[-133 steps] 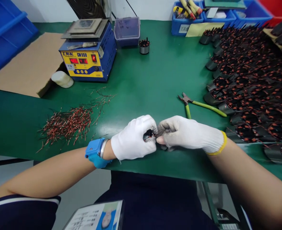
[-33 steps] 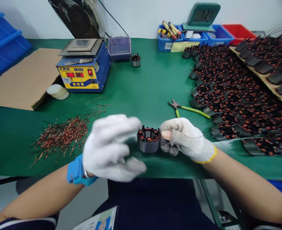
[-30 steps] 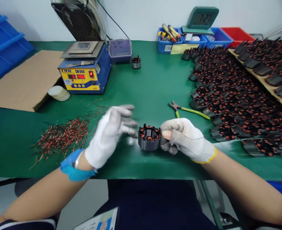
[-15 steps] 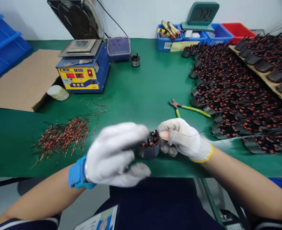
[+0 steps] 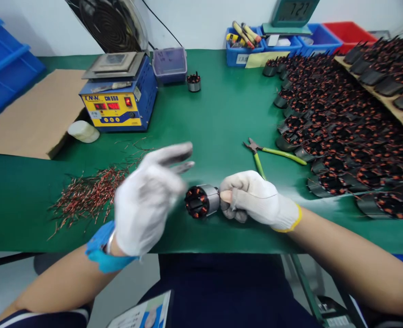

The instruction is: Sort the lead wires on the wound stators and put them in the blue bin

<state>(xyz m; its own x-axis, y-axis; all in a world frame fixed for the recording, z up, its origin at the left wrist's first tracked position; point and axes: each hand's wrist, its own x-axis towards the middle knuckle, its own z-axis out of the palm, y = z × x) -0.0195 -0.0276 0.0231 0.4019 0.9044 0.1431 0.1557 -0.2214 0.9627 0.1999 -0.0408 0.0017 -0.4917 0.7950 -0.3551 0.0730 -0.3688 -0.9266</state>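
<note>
My left hand, in a white fabric glove and blurred, is spread loosely, its fingers half extended and pointing away to the right, and it pinches nothing that I can see; whether it touches the work I cannot tell. My right hand, in a white knitted glove with a yellow cuff, has its bare thumb tip pressed to the curled fingers, pinching the short, ring-shaped motor stator at its right edge, though I cannot tell whether the grip is on metal or on a wire lead. The stator sits between my two hands, above the near part of the smooth green table, tipped on its side so that its round end faces left, showing black slotted insulation and small orange copper coils inside a dull grey metal shell. A thin dark wire lies across the back of my right glove. Just beyond that hand lie the steel cutting pliers with slim green handles; to its right stand close rows of similar grey stators, bristling with dark, thin ends, and beside my left hand spreads a tangled heap of reddish copper wire clippings
</note>
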